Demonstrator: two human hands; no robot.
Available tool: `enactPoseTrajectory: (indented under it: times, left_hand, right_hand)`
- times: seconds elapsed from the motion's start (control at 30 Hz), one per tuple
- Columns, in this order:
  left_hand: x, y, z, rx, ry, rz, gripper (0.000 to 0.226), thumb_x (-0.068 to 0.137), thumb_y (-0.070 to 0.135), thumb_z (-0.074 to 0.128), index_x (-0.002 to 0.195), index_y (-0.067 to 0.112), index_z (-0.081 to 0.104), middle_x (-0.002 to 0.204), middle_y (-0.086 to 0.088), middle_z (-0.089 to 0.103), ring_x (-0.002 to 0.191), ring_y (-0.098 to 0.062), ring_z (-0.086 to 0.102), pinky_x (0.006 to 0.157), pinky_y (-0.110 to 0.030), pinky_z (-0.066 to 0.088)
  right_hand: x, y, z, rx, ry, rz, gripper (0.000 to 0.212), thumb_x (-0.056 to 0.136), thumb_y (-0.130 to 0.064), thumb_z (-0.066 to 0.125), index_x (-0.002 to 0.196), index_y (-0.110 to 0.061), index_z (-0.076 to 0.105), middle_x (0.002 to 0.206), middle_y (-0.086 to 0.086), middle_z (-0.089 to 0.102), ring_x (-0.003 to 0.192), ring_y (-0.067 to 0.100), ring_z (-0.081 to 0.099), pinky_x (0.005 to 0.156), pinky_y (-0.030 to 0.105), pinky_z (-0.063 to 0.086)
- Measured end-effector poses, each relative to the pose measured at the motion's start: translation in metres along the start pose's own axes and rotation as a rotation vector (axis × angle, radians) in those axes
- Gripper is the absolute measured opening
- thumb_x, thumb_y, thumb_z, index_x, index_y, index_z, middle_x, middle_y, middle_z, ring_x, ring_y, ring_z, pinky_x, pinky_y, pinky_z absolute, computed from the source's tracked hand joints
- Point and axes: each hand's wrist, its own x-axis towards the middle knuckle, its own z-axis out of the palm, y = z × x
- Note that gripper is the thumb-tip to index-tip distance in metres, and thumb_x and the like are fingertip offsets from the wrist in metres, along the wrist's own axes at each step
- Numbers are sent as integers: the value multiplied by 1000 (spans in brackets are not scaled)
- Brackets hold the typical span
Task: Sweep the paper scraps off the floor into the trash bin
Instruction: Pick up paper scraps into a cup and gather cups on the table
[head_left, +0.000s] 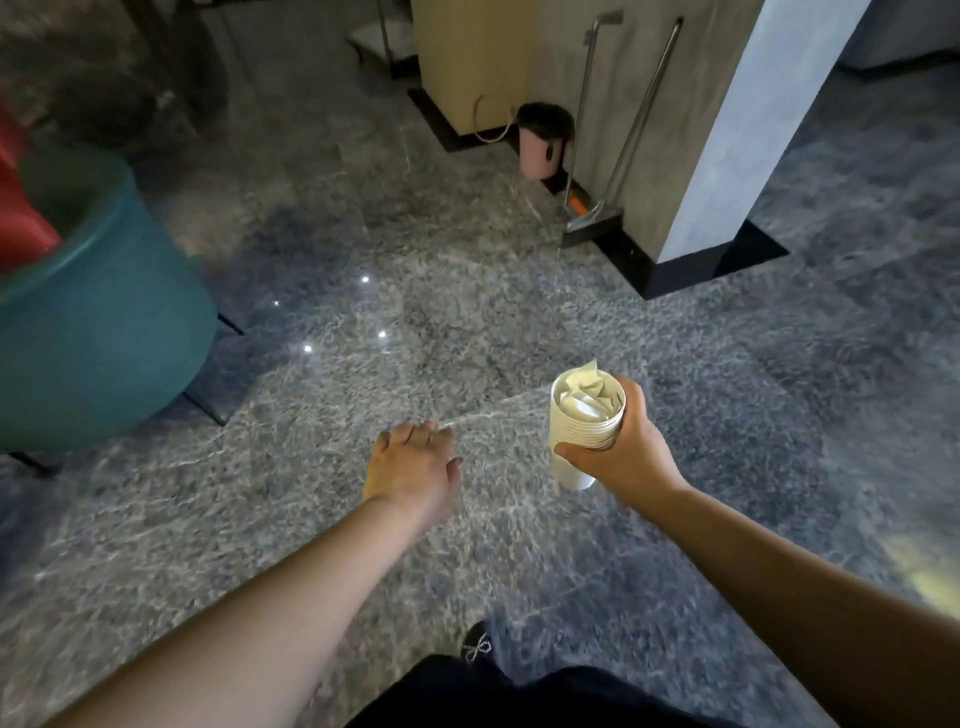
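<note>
My right hand grips a stack of white paper cups held upright over the grey stone floor; folded paper scraps fill the top cup. My left hand hangs palm down to the left of the cups, fingers relaxed and holding nothing. A broom and a long-handled dustpan lean against the wall at the back. No loose scraps show on the floor near my hands.
A large teal tub with something red inside stands at the left. A pale column with a black base rises at the back right. A small pink bin with a black liner sits by the wall. My dark shoe is below.
</note>
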Motion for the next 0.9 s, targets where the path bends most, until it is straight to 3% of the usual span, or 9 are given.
enactPoseTrajectory:
  times: [0.23,0.4,0.6,0.77,0.9]
  left_hand:
    - [138,-38,-48,36,-1,36,52,101,46,31,147,23,32,154,-1,33,142,-25,25,115,-44,23]
    - [246,-49,-64,39,-7,50,53,101,46,31,149,23,30,156,-2,30,144,-25,23,116,-45,21]
    - [390,-57,-106,6,16,20,51,101,45,31,148,24,32,154,-2,33,142,-24,26,115,-43,23]
    - [485,-74,-143,-4,52,-3,50,100,45,33,145,24,38,149,-1,40,137,-23,32,112,-42,27]
    - [553,-98,-159,-28,65,-21,48,99,46,36,141,25,42,144,0,45,134,-24,35,110,-42,29]
  right_hand:
    - [133,-28,9,17,65,12,78,59,-37,86,110,-57,30,99,-32,56,88,-18,55,64,13,42]
    - [243,-32,14,16,61,21,78,58,-37,85,110,-55,31,101,-26,57,90,-6,57,69,20,47]
    - [396,-46,4,6,46,-6,79,58,-36,85,107,-59,28,99,-28,56,88,-10,56,67,15,44]
    - [508,-69,-2,-12,6,-8,79,58,-35,85,108,-58,29,101,-27,55,89,-6,56,71,25,46]
    - [588,-84,7,-11,-9,-15,78,58,-35,85,108,-59,30,101,-27,56,89,-10,56,66,17,44]
